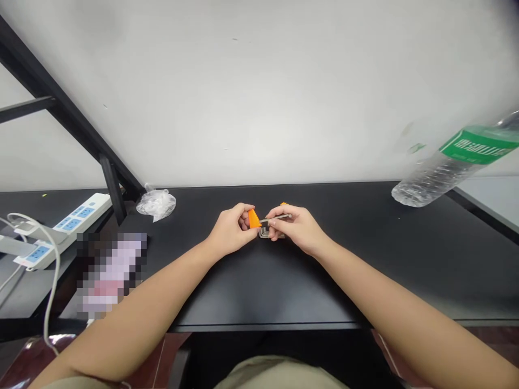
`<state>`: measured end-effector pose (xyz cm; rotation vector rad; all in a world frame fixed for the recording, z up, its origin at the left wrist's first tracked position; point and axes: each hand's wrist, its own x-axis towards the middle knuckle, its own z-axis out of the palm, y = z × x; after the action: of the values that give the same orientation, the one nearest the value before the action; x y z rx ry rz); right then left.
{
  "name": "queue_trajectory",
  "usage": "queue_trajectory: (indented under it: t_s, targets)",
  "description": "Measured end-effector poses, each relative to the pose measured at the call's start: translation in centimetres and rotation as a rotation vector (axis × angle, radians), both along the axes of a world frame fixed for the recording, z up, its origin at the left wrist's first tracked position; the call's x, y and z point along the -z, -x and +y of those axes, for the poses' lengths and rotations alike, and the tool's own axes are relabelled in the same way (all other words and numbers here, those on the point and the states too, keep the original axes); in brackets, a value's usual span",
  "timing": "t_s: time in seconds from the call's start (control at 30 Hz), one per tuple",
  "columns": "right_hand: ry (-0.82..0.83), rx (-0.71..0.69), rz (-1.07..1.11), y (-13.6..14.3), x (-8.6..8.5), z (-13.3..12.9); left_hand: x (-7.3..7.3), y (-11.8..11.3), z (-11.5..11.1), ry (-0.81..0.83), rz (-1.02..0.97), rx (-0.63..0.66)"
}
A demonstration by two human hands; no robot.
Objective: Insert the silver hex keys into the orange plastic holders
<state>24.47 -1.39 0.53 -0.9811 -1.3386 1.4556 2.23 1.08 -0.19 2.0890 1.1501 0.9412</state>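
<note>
My left hand (pixel 232 231) is closed around an orange plastic hex key holder (pixel 254 218) above the black desk. Between the thumb and fingers of my right hand (pixel 302 228) is a thin silver hex key (pixel 285 216), its left end at the holder's edge. I cannot tell whether that end sits inside the holder. Just below, several nested L-shaped hex keys (pixel 264 233) show, partly hidden by my right fingers. A second bit of orange (pixel 284 204) peeks out behind my right hand; most of it is covered.
Crumpled clear plastic (pixel 156 204) lies on the black desk (pixel 267 294) by the wall. At left are a white power strip (pixel 67 229) with cables and a blurred-out flat object (pixel 115 270). A large clear bottle (pixel 438 173) with a green label stands at right.
</note>
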Motion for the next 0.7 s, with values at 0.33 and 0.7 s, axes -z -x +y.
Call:
queue_trajectory:
  t_s: [0.33,0.7]
  targets:
    - [-0.051,-0.13,-0.248,0.8,0.0,-0.3,-0.3,-0.1,-0.3,0.014,0.084,0.017]
    - [-0.283,-0.062,-0.538,0.8,-0.4,-0.9,-0.5,-0.1,-0.3,0.005,0.057,-0.025]
